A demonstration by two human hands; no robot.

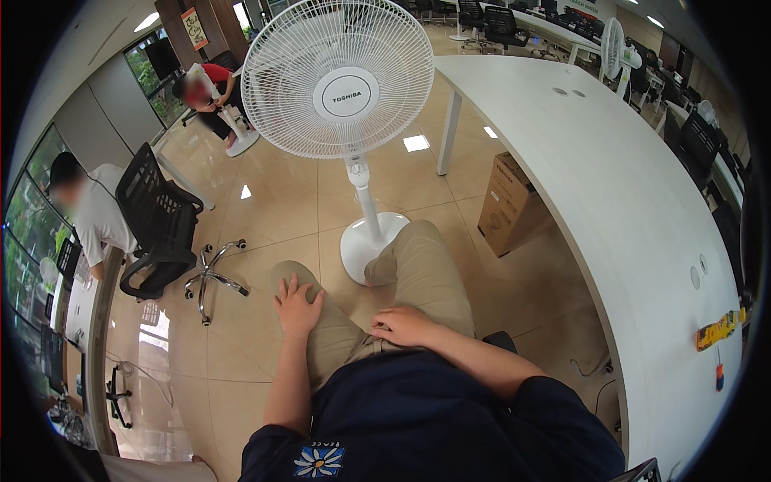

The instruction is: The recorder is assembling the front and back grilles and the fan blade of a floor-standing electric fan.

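My left hand point(297, 308) lies on my left thigh with its fingers spread, holding nothing. Across my lap rests my right hand point(401, 326), its fingers loosely stretched over the khaki trousers point(430, 277) and nothing visible in them. Straight in front of my knees stands a white pedestal fan point(365, 201), upright and apart from both hands. Its round wire grille faces me, and part of its round base is hidden behind my right leg.
To the right curves a long white table point(554, 136) with a yellow bottle point(720, 330) and a small screwdriver-like tool point(719, 376). A cardboard box point(510, 205) stands beneath. At left are a black office chair point(157, 217) and a seated person point(100, 209); another person point(210, 88) handles a white fan stand point(239, 138).
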